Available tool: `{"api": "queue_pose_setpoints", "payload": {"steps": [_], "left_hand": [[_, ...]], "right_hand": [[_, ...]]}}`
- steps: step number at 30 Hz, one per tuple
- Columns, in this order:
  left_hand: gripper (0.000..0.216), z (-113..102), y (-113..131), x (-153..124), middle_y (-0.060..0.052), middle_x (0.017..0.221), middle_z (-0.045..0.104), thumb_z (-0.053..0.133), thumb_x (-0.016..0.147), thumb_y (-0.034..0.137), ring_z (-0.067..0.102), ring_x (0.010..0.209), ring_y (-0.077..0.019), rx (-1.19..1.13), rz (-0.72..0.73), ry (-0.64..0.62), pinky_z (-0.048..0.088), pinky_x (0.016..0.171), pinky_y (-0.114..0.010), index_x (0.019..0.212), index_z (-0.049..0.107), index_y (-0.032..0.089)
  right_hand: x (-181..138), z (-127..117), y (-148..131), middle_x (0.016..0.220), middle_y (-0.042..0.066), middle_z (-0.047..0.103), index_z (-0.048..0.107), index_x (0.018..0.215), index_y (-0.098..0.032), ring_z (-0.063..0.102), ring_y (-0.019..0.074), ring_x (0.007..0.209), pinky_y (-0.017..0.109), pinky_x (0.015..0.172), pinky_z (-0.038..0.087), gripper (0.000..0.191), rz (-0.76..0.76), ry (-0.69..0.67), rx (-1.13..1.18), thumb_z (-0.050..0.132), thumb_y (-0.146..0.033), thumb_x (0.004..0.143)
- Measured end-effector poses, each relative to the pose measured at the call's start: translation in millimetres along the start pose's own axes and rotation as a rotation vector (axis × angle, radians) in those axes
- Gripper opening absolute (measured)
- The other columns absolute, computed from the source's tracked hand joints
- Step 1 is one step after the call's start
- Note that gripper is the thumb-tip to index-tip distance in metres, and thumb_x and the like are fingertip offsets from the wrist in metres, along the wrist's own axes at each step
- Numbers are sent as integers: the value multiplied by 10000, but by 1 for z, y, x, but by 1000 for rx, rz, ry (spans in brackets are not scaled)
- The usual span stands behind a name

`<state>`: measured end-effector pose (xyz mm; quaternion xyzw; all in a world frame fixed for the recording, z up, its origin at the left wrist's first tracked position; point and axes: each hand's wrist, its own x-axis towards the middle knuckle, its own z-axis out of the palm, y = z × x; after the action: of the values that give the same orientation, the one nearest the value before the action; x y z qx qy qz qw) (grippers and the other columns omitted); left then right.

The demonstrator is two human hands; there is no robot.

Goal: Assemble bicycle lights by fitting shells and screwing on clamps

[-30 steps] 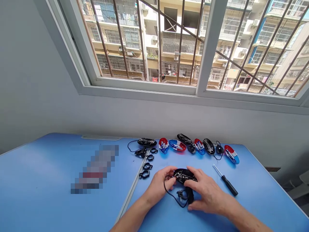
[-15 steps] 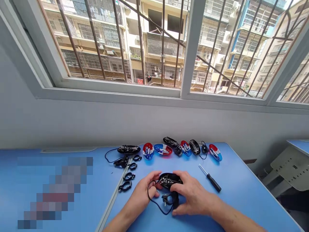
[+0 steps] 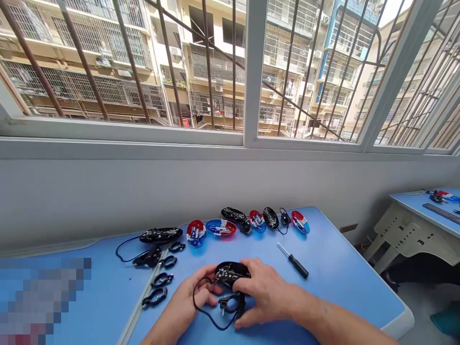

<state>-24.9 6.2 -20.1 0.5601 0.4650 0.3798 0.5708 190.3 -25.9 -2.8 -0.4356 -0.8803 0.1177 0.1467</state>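
Observation:
A black oval casing (image 3: 227, 273) with bare electronics inside is held just above or on the blue table, between my two hands. My left hand (image 3: 189, 299) closes on its left end, fingertips partly behind it. From the right, my right hand (image 3: 268, 292) grips the casing with its upper fingers, while its lower finger or thumb lies by a black switch piece (image 3: 240, 305) with a ring clamp (image 3: 227, 303). A screw sticks out of the clamp. A thin black cable (image 3: 212, 322) loops from the casing to the switch piece. The undersides are hidden.
Several red-and-blue oval covers (image 3: 220, 228) and black casings (image 3: 160, 235) line the table's back. Several loose black ring clamps (image 3: 162, 280) lie left, along the seam between tables. A screwdriver (image 3: 297, 266) rests to the right. Another desk (image 3: 424, 220) stands beyond a gap.
The head view has turned right, so the table and its contents sit further left and the right-hand desk shows more. Both hands keep nearly the same hold on the casing.

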Motion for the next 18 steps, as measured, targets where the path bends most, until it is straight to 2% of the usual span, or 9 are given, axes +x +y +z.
{"api": "queue_pose_setpoints", "payload": {"steps": [7,13,18], "left_hand": [[491,2,-5,4,-23,848,712,571,534,161,649,660,-205,-147,-6,5,489,538,-277,1022,616,182],[481,4,-21,12,-22,778,710,590,507,184,645,638,-232,-164,-4,147,487,491,-294,988,617,194],[476,4,-16,11,-4,736,694,622,513,175,645,636,-238,-175,-8,125,484,477,-295,986,595,209]], "right_hand": [[1,0,3,1262,103,500,668,1014,-262,546,266,1030,361,804,499,594,-39,133,101,823,-569,530],[0,-13,-2,1255,87,513,656,1020,-269,557,234,1055,314,845,489,596,-63,195,192,847,-538,524],[-1,-21,-5,1253,85,526,653,985,-256,549,242,1089,315,864,488,564,-85,217,190,859,-504,521]]}}
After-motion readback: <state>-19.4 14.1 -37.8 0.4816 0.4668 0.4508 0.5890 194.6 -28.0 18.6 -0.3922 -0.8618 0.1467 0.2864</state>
